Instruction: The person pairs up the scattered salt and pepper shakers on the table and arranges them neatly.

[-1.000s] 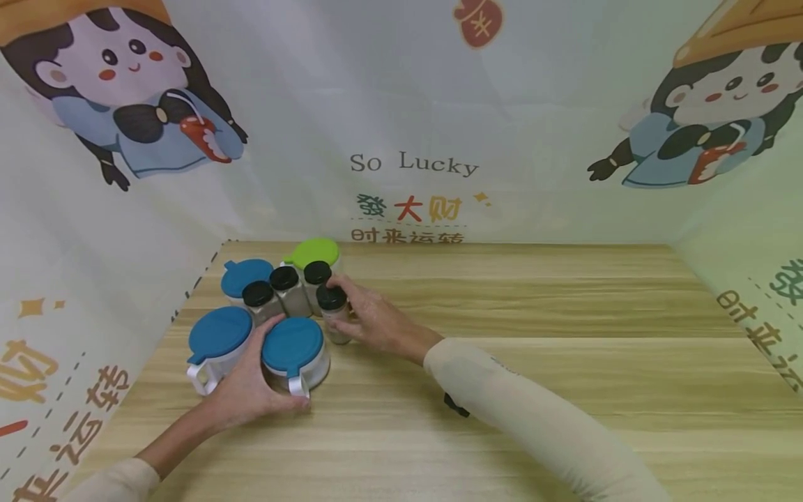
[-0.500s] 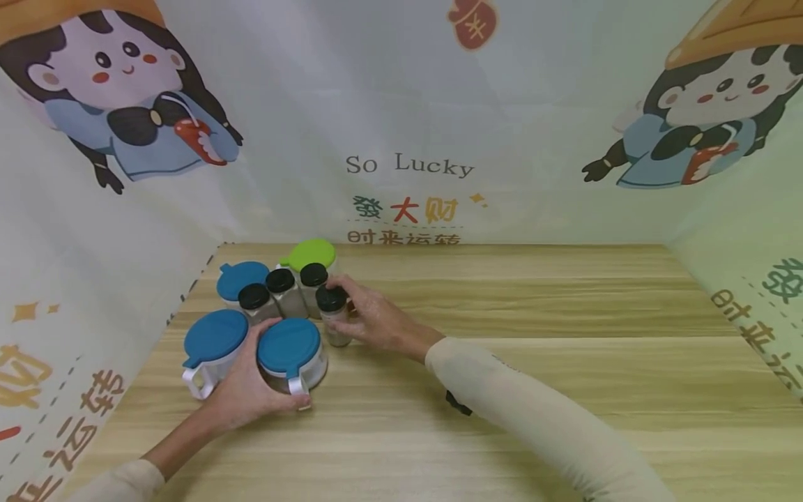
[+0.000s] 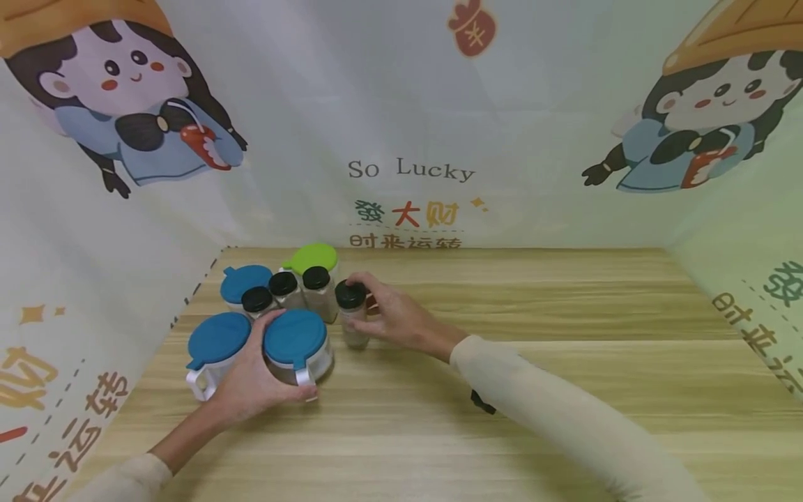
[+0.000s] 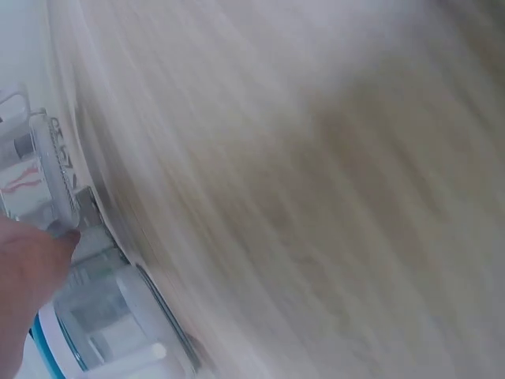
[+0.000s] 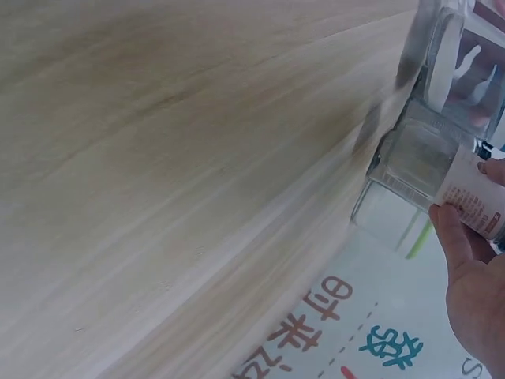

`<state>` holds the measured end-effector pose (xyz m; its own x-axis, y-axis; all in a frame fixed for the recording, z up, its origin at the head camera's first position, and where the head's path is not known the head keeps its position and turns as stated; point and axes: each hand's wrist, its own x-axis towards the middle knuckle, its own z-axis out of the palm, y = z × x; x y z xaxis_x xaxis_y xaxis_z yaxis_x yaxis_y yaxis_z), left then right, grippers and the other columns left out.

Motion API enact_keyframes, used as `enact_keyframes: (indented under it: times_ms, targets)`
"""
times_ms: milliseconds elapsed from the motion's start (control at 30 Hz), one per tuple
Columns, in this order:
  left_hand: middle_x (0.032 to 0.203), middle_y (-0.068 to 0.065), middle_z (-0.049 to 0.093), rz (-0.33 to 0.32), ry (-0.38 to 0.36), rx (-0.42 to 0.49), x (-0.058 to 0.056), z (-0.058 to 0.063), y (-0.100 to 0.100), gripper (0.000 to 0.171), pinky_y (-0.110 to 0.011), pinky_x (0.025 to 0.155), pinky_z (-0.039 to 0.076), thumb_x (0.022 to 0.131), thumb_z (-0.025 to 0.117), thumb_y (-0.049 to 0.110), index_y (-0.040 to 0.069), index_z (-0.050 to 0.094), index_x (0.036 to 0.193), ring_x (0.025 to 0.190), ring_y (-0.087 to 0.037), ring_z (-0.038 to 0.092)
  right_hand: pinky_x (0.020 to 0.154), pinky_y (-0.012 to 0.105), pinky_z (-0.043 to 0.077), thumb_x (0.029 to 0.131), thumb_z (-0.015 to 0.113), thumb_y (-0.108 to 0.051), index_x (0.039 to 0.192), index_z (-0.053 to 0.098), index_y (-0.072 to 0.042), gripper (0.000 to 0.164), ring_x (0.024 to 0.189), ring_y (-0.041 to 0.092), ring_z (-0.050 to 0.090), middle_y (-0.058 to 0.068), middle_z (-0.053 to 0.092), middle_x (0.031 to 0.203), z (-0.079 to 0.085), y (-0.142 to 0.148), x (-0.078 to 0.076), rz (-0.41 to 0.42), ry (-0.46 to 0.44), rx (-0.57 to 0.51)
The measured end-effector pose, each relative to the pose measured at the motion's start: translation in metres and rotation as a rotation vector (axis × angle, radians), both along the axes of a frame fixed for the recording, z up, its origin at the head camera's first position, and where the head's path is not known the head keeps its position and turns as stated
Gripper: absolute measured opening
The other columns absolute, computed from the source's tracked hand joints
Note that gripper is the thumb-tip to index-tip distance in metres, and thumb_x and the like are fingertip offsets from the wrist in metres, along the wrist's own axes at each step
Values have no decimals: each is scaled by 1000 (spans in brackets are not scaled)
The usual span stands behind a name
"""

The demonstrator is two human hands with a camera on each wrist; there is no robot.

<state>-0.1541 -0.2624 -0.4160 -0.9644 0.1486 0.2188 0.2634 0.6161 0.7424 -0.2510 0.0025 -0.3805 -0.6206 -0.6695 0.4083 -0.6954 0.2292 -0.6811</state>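
As the head view shows, my right hand [image 3: 398,314] has a small jar [image 3: 351,315] clamped between finger and thumb, one fingertip on its black lid. It has just shifted to the right, so a gap now lies between it and the row of jars [image 3: 316,279] left of my fingertips. To my mind that sets the small jar, which is upright, apart from the rest. My left hand [image 3: 251,383] is curled round a blue-lidded pot [image 3: 295,336], thumb by the handle; this sits slightly higher or farther forward than before, though I cannot tell whether it is off the table [image 3: 533,314]. A second blue pot [image 3: 218,341] stands just left of these fingers. From the left wrist, only part of that hand shows, with a clear container [image 4: 114,312] just beside it; which one, I cannot say. From the right wrist, the small jar sits in my finger-and-thumb pinch, label showing, with a strip of green beyond my fingertips, probably from the green-lidded pot [image 3: 315,259].
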Motion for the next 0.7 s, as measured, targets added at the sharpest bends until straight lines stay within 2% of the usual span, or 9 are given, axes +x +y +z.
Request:
enact_keyframes:
  times_ms: [267, 533, 700]
  targets:
    - [145, -26, 40, -27, -32, -28, -7, 3, 18, 125, -68, 98, 42, 64, 99, 34, 13, 19, 157, 127, -47, 46, 87, 29, 55, 91, 78, -5, 136, 44, -7, 56, 104, 28, 66, 17, 61, 126, 5, 23, 2, -21, -33, -6]
    - [145, -22, 43, -78, -43, 16, -14, 7, 36, 123, -65, 100, 42, 63, 100, 32, 15, 21, 157, 129, -43, 48, 86, 28, 56, 90, 79, -6, 134, 46, -5, 55, 104, 28, 67, 18, 62, 124, 2, 46, 10, -24, 47, 5]
    - [145, -22, 44, -98, -50, 20, -21, 12, 48, 123, -65, 101, 41, 65, 99, 29, 16, 20, 158, 129, -42, 48, 85, 27, 56, 90, 79, -7, 136, 46, -7, 57, 102, 27, 68, 18, 63, 123, 2, 59, 14, -64, 66, 18]
